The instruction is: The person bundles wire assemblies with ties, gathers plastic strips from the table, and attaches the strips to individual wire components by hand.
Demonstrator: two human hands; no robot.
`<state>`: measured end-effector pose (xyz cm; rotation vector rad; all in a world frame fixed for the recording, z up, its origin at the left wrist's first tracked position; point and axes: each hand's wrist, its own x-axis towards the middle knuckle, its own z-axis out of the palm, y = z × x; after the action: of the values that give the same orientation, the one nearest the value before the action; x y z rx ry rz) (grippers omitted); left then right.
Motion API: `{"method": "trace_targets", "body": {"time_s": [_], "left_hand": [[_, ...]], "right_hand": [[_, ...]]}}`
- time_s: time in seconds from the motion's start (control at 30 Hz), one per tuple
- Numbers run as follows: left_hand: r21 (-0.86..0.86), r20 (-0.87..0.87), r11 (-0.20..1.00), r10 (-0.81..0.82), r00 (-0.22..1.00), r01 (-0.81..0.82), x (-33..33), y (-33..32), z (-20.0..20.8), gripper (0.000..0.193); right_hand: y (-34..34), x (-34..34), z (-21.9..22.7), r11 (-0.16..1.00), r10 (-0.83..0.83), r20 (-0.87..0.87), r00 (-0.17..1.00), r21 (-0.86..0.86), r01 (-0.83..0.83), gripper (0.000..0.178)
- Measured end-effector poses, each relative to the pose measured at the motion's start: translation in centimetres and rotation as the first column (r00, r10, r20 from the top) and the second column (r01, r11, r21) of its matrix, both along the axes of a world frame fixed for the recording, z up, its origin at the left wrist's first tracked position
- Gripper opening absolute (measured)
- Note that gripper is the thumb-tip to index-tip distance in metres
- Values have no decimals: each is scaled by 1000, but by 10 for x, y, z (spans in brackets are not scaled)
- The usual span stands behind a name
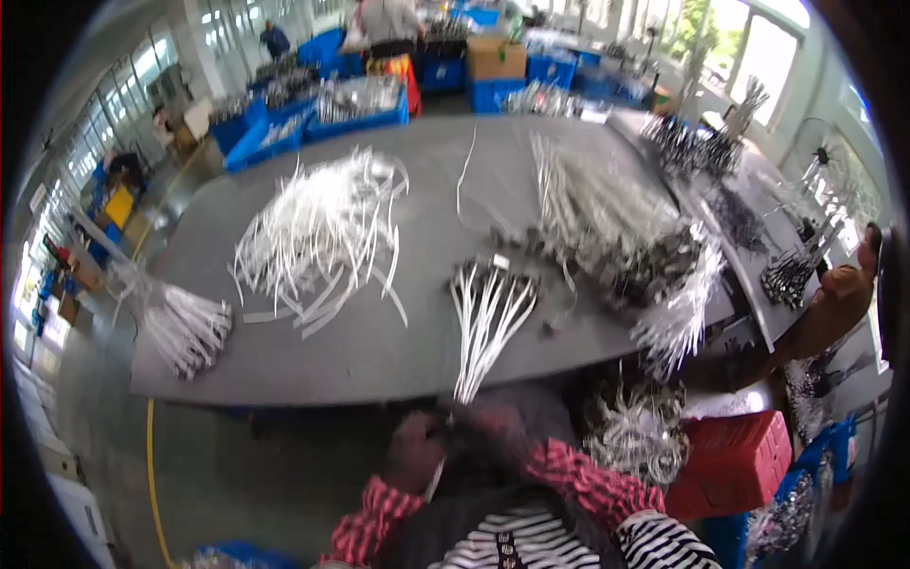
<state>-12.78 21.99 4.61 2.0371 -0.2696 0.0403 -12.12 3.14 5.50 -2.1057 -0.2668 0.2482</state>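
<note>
My left hand (414,457) and my right hand (500,429) are close together just off the table's near edge. Both look dark, blurred and partly shaded. A thin white strip (434,482) shows under my left hand, whose fingers look curled in. What lies between the hands is too dark to make out, and my right fingers are smeared. Right in front of them, a fanned bundle of white flat strips (488,318) with dark ends lies on the grey table (417,365). Its narrow end hangs over the edge towards my hands; whether they touch it I cannot tell.
Loose white strips (322,232) are heaped left of centre, with a tied bundle (180,327) at the left corner. Grey bundles with dark ends (616,223) cover the right side. A red crate (735,465) stands below right. Beyond the table are blue bins (355,106) and people.
</note>
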Motion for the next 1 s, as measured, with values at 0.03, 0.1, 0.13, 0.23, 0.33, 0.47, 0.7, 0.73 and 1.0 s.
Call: {"method": "trace_targets", "body": {"time_s": [0.03,0.1,0.13,0.23,0.33,0.47,0.7,0.73,1.0], "left_hand": [[89,-5,996,-18,1000,18,1,1,-1,18],[67,-286,997,-28,958,49,2,1,-2,20],[-318,-391,945,-60,918,-74,2,-2,-3,22],[-500,-392,841,-6,920,-207,0,-5,-1,22],[-521,-487,840,-146,861,-153,3,-2,0,22],[-138,-344,978,102,934,-158,11,11,-8,20],[97,89,961,251,964,-259,8,18,-39,9],[166,141,948,251,958,-273,8,19,-41,9],[-373,-783,869,-106,613,-326,7,24,-14,16]], "right_hand": [[1,1,-1,998,19,-49,999,-57,-22,27],[4,3,-8,915,81,258,963,-402,31,23],[7,5,-13,929,53,311,949,-363,67,21],[9,4,-28,991,-22,447,894,-109,79,22],[4,4,-36,989,10,444,896,-135,56,36],[-16,-7,-28,989,96,466,879,-144,-32,39],[-14,-30,-18,818,-170,-327,930,479,318,19],[-13,-29,-18,658,21,-592,806,615,435,18],[-32,-27,-20,712,71,-663,745,556,428,15]]}}
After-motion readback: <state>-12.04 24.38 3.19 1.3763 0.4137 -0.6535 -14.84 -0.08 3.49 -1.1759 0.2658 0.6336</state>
